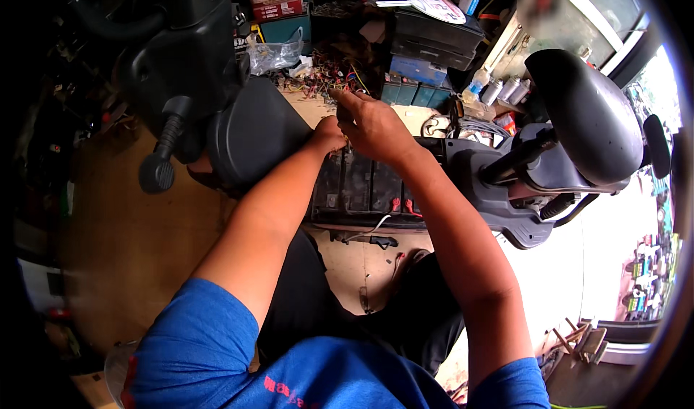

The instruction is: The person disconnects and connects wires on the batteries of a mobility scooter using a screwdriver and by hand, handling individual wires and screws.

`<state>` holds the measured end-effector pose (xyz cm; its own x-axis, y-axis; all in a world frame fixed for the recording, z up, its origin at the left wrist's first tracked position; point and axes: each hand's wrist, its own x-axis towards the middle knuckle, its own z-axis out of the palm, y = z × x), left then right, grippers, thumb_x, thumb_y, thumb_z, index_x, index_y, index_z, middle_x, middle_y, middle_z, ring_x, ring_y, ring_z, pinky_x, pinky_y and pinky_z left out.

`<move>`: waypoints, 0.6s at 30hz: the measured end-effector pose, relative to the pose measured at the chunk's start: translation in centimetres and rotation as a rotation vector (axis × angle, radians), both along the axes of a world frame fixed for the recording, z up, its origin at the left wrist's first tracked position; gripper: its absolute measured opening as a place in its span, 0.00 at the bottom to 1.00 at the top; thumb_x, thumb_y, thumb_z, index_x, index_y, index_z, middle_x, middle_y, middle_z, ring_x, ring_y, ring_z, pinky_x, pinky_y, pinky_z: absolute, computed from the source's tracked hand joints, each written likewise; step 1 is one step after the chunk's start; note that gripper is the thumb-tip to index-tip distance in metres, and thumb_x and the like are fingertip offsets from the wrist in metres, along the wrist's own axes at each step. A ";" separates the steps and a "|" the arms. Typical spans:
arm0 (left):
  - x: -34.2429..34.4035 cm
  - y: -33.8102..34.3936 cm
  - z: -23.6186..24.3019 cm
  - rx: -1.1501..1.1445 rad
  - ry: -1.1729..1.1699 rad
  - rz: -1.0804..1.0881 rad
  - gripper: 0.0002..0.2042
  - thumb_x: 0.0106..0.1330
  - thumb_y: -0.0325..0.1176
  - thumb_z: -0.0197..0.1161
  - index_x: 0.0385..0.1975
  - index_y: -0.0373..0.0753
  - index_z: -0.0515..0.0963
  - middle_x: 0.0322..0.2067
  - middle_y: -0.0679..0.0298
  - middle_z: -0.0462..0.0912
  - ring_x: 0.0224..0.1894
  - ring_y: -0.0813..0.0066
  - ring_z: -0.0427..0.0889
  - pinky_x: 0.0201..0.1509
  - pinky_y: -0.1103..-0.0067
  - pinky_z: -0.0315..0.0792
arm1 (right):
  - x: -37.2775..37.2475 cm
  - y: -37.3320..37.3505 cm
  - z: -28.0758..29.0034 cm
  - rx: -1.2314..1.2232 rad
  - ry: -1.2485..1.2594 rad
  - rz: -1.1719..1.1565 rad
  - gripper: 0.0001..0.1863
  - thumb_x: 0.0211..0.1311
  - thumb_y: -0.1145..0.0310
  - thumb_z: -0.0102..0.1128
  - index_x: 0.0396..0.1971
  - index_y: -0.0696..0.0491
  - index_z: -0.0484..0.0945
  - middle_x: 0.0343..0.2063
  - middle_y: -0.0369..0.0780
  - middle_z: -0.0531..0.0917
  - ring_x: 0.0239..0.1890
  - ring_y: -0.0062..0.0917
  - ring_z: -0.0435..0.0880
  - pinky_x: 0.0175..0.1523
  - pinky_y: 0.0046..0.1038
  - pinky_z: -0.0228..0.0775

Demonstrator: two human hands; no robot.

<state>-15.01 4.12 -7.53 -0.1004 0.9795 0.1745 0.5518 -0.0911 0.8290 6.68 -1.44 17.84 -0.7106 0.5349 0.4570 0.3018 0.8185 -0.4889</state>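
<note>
An electric scooter stands across in front of me, its floor section uncovered over a row of dark batteries (349, 185). At the far left corner of this battery bay, my left hand (330, 135) is closed, its fingertips partly covered by the other hand. Just right of it and above the batteries, my right hand (377, 128) has curled fingers, with the index finger reaching forward. Whatever the fingers of either hand hold is too hidden to name. Near the bay's front edge lie two red wire connectors (395, 204), joined to a white and a red wire.
On the left rises the scooter's dark front body (181, 62); its black seat (589, 116) is at the right. Beyond the bay lie tangled coloured wires (329, 80), stacked batteries (416, 91) and spray cans (506, 91). A black pedal-like part (382, 242) sits below the near edge.
</note>
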 end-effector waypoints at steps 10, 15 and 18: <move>0.7 -1.0 1.9 -0.118 0.195 0.152 0.16 0.53 0.35 0.75 0.40 0.34 0.84 0.38 0.50 0.90 0.45 0.47 0.89 0.49 0.64 0.81 | -0.2 0.4 0.0 -0.045 0.068 0.038 0.30 0.63 0.71 0.66 0.67 0.50 0.77 0.42 0.50 0.86 0.42 0.51 0.86 0.49 0.43 0.80; 0.7 -1.2 2.4 -0.106 0.227 0.052 0.22 0.64 0.43 0.70 0.55 0.39 0.79 0.52 0.53 0.85 0.56 0.54 0.84 0.59 0.65 0.77 | -1.3 -0.2 0.9 0.094 -0.059 -0.067 0.31 0.62 0.64 0.70 0.67 0.45 0.79 0.41 0.50 0.85 0.40 0.49 0.87 0.47 0.43 0.80; 2.2 -1.4 3.1 -0.022 0.304 0.051 0.25 0.70 0.46 0.65 0.63 0.42 0.74 0.63 0.53 0.79 0.64 0.57 0.79 0.64 0.66 0.74 | -1.7 -0.1 0.1 0.084 0.035 -0.093 0.31 0.60 0.60 0.73 0.66 0.43 0.80 0.39 0.49 0.85 0.39 0.47 0.87 0.45 0.43 0.80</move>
